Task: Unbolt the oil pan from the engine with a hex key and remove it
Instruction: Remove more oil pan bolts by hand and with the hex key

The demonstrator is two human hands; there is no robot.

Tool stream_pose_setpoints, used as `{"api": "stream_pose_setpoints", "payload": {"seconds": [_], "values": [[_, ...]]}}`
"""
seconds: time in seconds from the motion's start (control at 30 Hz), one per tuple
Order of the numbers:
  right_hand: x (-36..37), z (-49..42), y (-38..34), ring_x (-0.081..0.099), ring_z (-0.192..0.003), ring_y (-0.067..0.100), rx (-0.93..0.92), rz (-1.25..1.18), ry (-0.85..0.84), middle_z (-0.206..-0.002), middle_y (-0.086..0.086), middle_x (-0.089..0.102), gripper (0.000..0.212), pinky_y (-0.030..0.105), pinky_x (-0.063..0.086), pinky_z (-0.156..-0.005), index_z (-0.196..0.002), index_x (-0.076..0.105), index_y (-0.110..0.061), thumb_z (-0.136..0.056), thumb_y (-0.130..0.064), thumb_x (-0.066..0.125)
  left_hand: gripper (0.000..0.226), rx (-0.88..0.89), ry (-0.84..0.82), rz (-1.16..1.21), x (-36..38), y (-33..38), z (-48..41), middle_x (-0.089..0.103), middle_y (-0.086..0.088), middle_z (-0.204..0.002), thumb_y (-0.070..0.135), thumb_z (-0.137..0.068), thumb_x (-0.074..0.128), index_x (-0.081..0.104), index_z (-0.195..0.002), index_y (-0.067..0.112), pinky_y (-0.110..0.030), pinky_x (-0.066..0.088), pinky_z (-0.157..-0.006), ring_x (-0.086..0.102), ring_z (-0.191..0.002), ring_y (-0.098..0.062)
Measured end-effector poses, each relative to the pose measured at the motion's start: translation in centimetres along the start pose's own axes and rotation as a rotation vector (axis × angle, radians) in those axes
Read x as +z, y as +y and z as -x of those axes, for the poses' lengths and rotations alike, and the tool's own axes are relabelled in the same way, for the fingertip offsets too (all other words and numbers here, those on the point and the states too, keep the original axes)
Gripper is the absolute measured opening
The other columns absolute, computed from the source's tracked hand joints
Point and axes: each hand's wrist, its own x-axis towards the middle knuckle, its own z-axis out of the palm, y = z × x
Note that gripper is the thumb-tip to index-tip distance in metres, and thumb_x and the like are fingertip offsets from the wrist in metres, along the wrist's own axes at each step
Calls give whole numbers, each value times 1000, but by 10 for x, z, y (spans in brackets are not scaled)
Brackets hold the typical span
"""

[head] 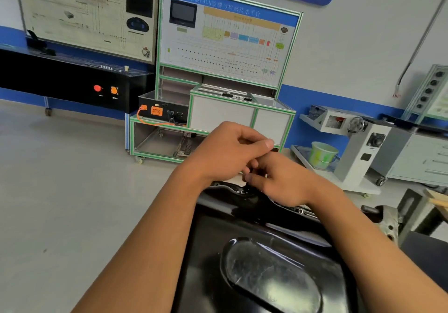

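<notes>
A glossy black oil pan (pixel 266 264) fills the lower middle of the view, its flange running along the far edge with small bolts (pixel 300 211) visible. Both hands meet over the pan's far edge. My left hand (pixel 225 152) is curled, its thumb pointing right, above my right hand (pixel 278 179). My right hand's fingers are curled round a dark hex key (pixel 247 186) that stands on the flange. Most of the key is hidden by the fingers. What my left hand holds is hidden.
A green-framed training bench (pixel 213 118) stands behind on the grey floor. A black console (pixel 72 79) lies at the left. At the right are a white machine stand (pixel 358 147) with a green bucket (pixel 322 155) and grey engine parts (pixel 388 220).
</notes>
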Motion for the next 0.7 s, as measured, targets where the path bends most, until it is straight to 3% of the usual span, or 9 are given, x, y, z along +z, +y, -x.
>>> {"api": "stream_pose_setpoints", "payload": {"seconds": [0.13,0.3,0.57,0.7], "values": [[2,-2,-2,61,-81,28,-18,33,-29,-84,10,63,16,49,50,-79,-90,63,-10,-99,-21,56,17,-89,-87,167,-17,-8,8,75,-2,-97,12,-99,58,73,-107,9,-26,58,-68,67,-80,-15],[4,0,-5,61,-86,24,-37,69,-55,-94,7,64,13,47,50,-83,-96,63,-14,-100,-22,54,23,-107,-154,182,-26,-15,15,74,-10,-111,9,-93,63,70,-114,14,-30,60,-79,70,-92,-18],[1,1,-4,63,-85,25,-33,54,-42,-92,7,66,16,48,51,-84,-99,65,-12,-101,-23,53,22,-47,-101,150,-20,-12,16,75,-13,-104,7,-84,72,74,-104,14,-23,59,-70,72,-84,-14],[2,0,-3,63,-87,27,-24,52,-66,-92,9,68,16,48,51,-84,-99,65,-12,-101,-22,52,15,-27,-59,103,-18,-11,15,77,-8,-88,8,-80,75,75,-95,13,-20,57,-63,71,-75,-11]]}}
